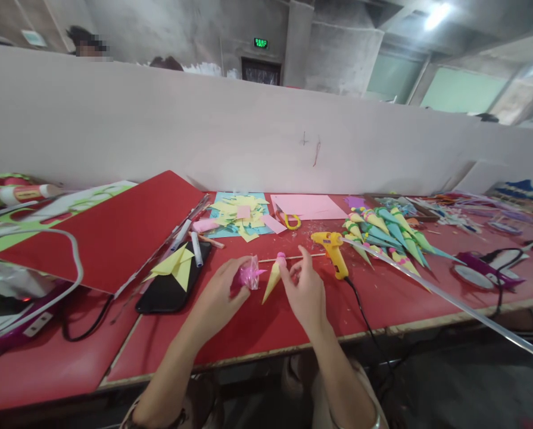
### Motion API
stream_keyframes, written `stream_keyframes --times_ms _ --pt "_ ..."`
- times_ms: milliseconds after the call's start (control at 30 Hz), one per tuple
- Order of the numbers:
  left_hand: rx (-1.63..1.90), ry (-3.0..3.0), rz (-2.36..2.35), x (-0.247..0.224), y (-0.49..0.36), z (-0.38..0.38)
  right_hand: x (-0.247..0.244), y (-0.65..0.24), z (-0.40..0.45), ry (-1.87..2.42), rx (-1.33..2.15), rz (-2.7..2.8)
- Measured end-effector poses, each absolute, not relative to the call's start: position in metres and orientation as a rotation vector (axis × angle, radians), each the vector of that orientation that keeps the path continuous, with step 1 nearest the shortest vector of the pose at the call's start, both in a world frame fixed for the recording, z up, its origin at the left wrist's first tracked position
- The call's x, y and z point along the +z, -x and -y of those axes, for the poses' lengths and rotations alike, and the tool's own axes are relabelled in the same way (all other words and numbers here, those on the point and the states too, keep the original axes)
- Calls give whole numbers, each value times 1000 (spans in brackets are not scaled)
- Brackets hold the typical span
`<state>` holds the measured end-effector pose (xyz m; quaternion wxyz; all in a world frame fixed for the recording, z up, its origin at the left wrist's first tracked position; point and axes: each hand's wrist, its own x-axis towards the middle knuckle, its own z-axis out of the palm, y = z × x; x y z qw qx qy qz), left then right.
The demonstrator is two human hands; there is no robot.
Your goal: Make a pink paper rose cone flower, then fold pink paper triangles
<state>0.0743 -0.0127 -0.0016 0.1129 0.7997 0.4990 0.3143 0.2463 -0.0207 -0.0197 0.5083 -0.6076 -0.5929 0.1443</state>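
Fingers of the left hand (224,283) grasp a crinkled transparent packet (251,274) with bright pink bits inside, its torn-looking edge turned right, perhaps to keep the contents within reach of the other hand. On the right hand (306,292) the forefinger is raised and the thumb lies against the wide end of a pale yellow paper cone; whether it is pinched or merely steadied, I cannot tell. A light touch would suit thin paper.

Across the scene runs a red table (248,339). At left a big red board (109,235) slants over other sheets, likely pushed aside. A pink sheet (308,206) lies far, near the partition. At right, similar cones (389,229) are heaped together, probably to keep them off the working spot. Between heap and right hand rests a yellow glue gun (333,253), seemingly parked for easy reach. The yellow cone (273,283) is between the hands, its point toward the near left. Smallest, a pink pompom (281,257) sits at its wide far end.
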Motion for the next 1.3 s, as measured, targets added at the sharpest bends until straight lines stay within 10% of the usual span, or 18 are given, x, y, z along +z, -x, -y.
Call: stream_keyframes --times_ms 233,1300 --pt "942 -2305 -1386 -3 -76 15 -7 -235 34 891 697 1463" --pt "918 -2316 -1393 0 -77 16 -11 -235 35 1050 722 1377"
